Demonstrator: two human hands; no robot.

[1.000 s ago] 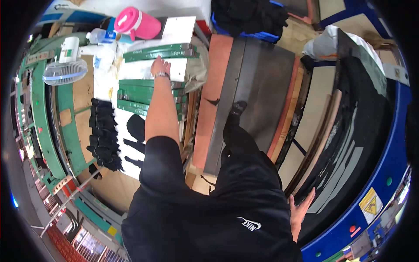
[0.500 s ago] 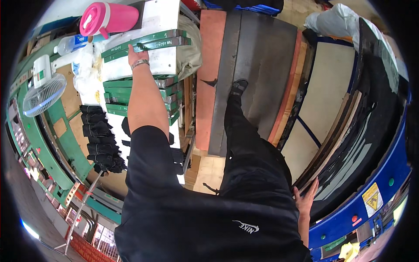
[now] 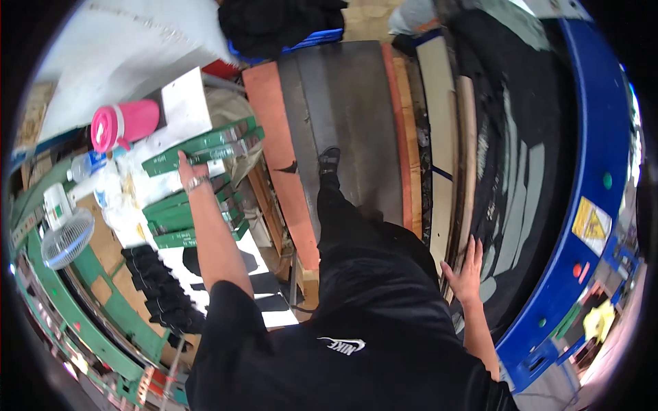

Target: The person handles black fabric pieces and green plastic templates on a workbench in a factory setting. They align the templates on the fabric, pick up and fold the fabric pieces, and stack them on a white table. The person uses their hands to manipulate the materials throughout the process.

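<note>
The left hand (image 3: 193, 172) is touching the upper green bars (image 3: 214, 142), and the right hand (image 3: 467, 279) is resting open.
At far left, a fan (image 3: 67, 238) is standing near black cloth pieces (image 3: 163, 291). The left fingers are partly hiding, so I cannot tell if they are gripping. The step seems to be handling the bars, lying on the white table (image 3: 175, 259); lifting them would be needing a sure grip. The right fingers are spreading beside a black surface (image 3: 536, 89).

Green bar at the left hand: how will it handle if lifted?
Likely stiff: the green bar looks straight along its length. Possibly heavy, given the grey, metal-looking patches near its right end. Probably apt to tip if lifted by one end, being long and narrow.
</note>
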